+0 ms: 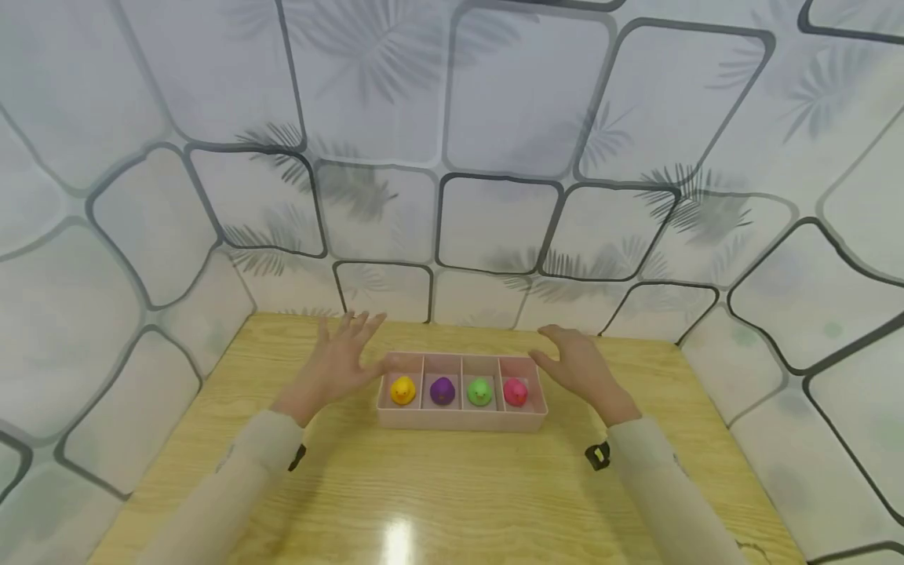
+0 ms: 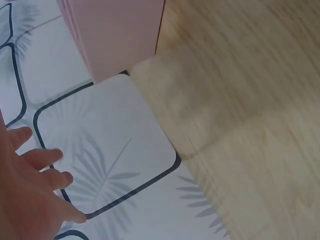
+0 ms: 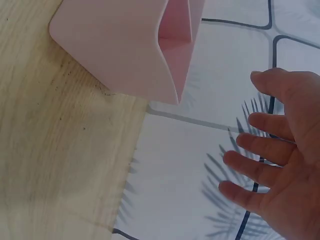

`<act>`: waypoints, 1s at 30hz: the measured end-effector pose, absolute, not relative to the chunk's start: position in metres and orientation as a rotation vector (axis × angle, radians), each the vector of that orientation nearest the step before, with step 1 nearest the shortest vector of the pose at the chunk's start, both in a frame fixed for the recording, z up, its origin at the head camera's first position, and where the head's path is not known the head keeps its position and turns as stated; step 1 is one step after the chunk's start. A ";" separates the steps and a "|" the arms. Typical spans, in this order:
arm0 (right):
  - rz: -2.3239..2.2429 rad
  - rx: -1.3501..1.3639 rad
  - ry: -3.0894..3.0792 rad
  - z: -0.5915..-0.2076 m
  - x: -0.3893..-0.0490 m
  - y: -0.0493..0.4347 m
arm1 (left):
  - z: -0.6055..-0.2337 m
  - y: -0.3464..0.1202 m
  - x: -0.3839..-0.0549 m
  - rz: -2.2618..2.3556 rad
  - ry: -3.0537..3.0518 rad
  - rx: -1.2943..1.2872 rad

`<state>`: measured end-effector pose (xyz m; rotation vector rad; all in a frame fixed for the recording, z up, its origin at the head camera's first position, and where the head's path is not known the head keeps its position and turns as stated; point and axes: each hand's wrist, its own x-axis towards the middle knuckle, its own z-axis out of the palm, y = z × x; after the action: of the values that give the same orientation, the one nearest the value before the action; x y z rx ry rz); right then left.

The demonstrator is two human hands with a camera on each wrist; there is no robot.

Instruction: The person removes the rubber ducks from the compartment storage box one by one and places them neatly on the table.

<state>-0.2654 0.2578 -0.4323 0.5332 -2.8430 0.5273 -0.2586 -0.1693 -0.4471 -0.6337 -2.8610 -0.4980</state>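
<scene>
A pale pink divided box (image 1: pixel 462 421) sits on the wooden table. In its compartments, from left to right, are a yellow toy duck (image 1: pixel 402 391), a purple one, a green one and a pink toy duck (image 1: pixel 515 392). My left hand (image 1: pixel 337 369) hovers at the box's left end, fingers spread. Off the right end is my right hand (image 1: pixel 581 367), fingers extended and thumb toward the box. Neither hand holds anything. Both wrist views show the box's outer end wall (image 2: pixel 117 35) with bare space between it and the fingers; the ducks are hidden there.
The light wooden table (image 1: pixel 452 486) ends at a back wall covering (image 1: pixel 501 224) with dark outlines and leaf prints. Similar panels stand at the left and right. A dark band (image 1: pixel 597 455) shows at the right wrist.
</scene>
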 end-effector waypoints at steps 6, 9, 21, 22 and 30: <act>0.685 0.546 -2.765 -0.443 -0.264 0.259 | -0.462 -0.164 -0.255 -0.599 -2.857 -0.660; 0.739 0.537 -2.764 -0.449 -0.263 0.261 | -0.468 -0.160 -0.252 -0.619 -2.870 -0.668; 0.917 0.572 -2.827 -0.472 -0.254 0.264 | -0.496 -0.152 -0.244 -0.633 -2.879 -0.730; 0.924 0.582 -2.831 -0.474 -0.254 0.264 | -0.497 -0.151 -0.244 -0.648 -2.884 -0.730; 1.002 0.649 -2.910 -0.485 -0.253 0.259 | -0.506 -0.150 -0.239 -0.700 -2.926 -0.713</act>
<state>-0.2527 0.2591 -0.4845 0.6493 -2.9104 1.0018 -0.2390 -0.1500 -0.5064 -0.7129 -2.9264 -0.6995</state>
